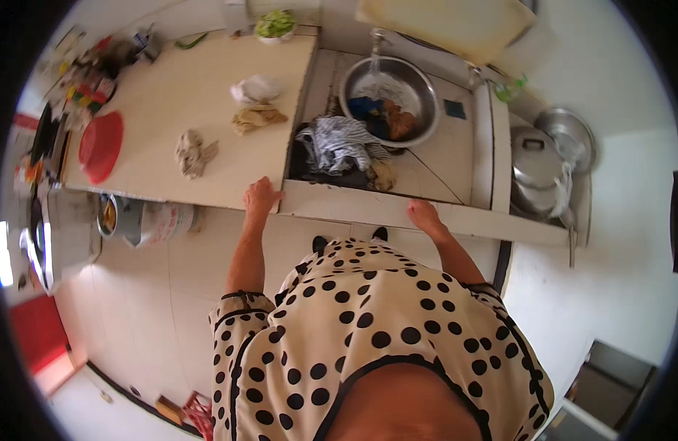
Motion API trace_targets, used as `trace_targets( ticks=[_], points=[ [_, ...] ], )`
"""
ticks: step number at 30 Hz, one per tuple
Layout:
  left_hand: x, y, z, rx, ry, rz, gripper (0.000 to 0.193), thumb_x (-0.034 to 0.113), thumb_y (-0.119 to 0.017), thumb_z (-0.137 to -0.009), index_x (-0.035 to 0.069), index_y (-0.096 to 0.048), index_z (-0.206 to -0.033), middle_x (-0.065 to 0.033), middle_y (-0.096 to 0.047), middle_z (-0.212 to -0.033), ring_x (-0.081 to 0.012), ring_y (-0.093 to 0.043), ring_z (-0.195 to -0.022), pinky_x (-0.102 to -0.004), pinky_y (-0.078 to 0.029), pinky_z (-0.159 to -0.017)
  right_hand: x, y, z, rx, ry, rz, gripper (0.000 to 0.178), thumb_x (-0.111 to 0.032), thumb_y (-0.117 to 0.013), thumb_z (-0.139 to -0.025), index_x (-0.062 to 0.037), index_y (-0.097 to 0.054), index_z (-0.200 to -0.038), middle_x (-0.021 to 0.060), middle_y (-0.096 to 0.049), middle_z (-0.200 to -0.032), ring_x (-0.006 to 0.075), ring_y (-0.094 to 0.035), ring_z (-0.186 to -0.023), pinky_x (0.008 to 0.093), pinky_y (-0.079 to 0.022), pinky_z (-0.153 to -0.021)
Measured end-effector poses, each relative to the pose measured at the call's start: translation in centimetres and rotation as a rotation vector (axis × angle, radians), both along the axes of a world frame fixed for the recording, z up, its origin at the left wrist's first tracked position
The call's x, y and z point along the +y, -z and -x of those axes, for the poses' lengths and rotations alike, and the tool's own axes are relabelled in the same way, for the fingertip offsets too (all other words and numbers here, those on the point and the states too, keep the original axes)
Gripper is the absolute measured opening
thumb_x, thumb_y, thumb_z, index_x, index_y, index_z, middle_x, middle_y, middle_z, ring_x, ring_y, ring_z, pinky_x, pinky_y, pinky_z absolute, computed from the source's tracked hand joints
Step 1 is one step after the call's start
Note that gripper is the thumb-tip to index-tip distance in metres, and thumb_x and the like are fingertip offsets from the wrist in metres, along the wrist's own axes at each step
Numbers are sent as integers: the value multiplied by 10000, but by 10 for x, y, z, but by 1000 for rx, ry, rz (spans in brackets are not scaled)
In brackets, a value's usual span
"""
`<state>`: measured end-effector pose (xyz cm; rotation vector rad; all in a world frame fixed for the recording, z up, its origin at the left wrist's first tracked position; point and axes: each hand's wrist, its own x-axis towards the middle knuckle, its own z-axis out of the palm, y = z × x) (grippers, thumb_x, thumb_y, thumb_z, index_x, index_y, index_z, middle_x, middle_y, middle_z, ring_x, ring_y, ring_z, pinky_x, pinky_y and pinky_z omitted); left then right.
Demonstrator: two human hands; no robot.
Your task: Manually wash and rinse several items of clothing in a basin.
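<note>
My left hand (262, 195) rests at the counter's front corner, fingers a little apart and holding nothing. My right hand (425, 214) lies against the sink's front ledge (353, 203) with its fingers curled in; I see nothing in it. Beyond my hands, water runs from a tap (378, 38) into a steel basin (431, 110). Blue cloth (364, 107) and brown cloth (398, 121) lie in that basin. A striped grey-white cloth (340, 143) is heaped in the sink between the basin and the ledge, with a small tan rag (383, 177) beside it.
Crumpled cloths (256, 90) lie on the pale counter (170, 95), with a red plastic basin (101, 147) at its left. A bowl of greens (275, 25) stands at the back. Right of the sink sits a lidded steel pot (533, 165). Buckets (120, 217) stand under the counter.
</note>
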<state>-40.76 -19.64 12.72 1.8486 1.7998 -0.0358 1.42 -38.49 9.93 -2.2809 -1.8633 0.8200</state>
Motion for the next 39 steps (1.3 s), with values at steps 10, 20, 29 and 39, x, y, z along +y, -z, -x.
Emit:
trace_targets(
  ticks=[10,20,29,39],
  points=[
    [14,-3,-19,-34,105,-15,340,283,-752,-663,59,-599,-868,-147,-660,-836,-349,-633,-843,-447,-484,-706,9,-14,6,-103,191,120,262,-196,-472,-772,-12,-631,-870,230,-637,-919,439,-594,-872,508,-478,-795],
    [16,-2,-19,-3,130,-30,342,265,-768,-666,40,-597,-859,-154,-658,-829,-352,-630,-843,-444,-485,-702,10,-9,11,-136,206,107,228,-177,-477,-754,1,-614,-793,232,-628,-881,423,-592,-854,504,-470,-774],
    [22,10,-13,-37,185,-91,315,270,-790,-610,48,-576,-672,-126,-630,-670,-303,-622,-681,-413,-469,-630,10,-9,15,-145,199,85,236,-205,-531,-739,-4,-648,-781,225,-640,-868,403,-613,-837,490,-488,-762],
    [25,-5,-22,9,207,-38,304,257,-792,-624,40,-631,-763,-158,-655,-766,-342,-642,-763,-437,-496,-655,8,4,10,-214,165,1,232,-202,-545,-744,-2,-653,-786,224,-639,-833,387,-623,-821,476,-502,-745]
  ],
)
